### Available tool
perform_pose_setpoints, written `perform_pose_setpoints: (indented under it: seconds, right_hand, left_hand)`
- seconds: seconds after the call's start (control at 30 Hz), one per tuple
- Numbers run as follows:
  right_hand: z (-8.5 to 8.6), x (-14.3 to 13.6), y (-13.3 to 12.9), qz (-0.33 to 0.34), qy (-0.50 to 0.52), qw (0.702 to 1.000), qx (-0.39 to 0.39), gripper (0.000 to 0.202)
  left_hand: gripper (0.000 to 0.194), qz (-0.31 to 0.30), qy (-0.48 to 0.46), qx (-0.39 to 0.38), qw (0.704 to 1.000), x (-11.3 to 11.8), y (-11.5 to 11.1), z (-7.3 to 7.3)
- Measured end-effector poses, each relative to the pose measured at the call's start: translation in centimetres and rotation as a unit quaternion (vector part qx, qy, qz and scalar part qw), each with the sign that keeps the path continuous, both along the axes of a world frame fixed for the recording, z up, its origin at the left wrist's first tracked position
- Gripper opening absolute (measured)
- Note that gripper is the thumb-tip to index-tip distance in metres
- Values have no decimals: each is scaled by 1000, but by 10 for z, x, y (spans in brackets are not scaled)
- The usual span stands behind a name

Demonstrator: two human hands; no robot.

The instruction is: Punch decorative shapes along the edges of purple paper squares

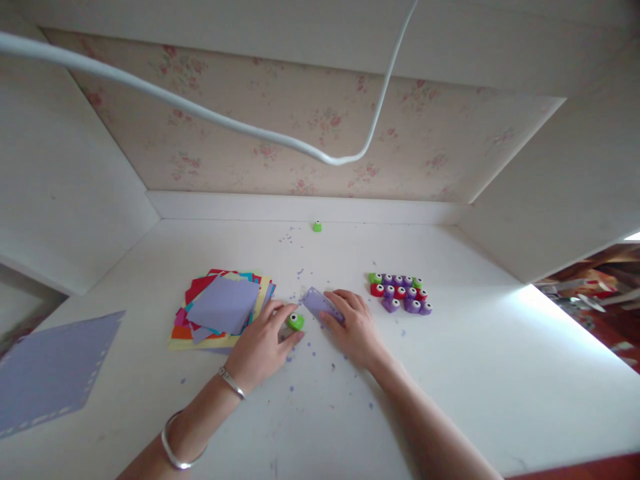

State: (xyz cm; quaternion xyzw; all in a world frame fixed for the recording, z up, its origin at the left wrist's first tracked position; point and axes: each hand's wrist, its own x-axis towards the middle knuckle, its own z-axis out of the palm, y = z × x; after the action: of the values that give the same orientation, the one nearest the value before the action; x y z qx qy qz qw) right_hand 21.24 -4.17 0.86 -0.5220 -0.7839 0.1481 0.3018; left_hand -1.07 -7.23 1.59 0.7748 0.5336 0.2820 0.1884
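Thumb and fingers of my left hand (265, 343) curl around a small green paper punch (296, 322) with an eye-like round spot on top. To its right, a narrow piece of purple paper (320, 303), apparently folded, lies slanted on the table with small holes along its edge. My right hand (354, 327) is closed on that paper, thumb on the near side and fingers over the far side. Tiny purple paper bits (292, 389) are scattered around both hands. The punch and the paper are close together, with a small gap showing between them.
A pile of coloured paper (225, 303) lies left of my left hand. A larger purple sheet with a punched border (60, 370) is at far left. Several red, green and purple punches (400, 292) stand in rows at right. Another green punch (317, 227) sits near the wall. A white cable (260, 133) hangs in front.
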Motion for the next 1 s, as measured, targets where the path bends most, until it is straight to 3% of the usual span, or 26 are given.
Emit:
perform_pose_setpoints:
  seconds: [0.13,0.37,0.6,0.73,0.87,1.0]
  right_hand:
    - [-5,-4,4,-14,-37,999,-7,22]
    - [-2,-2,1,2,12,999,-31,14]
    - [8,-2,-4,-50,169,974,-142,22]
    - [8,-7,-5,-67,276,941,-182,31]
    - [9,-19,-15,-7,377,907,-189,25]
    - [12,-30,-28,67,397,899,-170,15]
  left_hand:
    - [30,16,26,20,999,7,0,-3]
    - [26,-4,7,12,1000,5,1,-4]
    - [31,-2,-37,23,999,4,-3,-1]
    - [21,40,-77,39,995,13,-8,11]
    - [27,71,-159,-48,983,25,-15,26]
    - [31,92,-224,-107,964,28,-17,30]
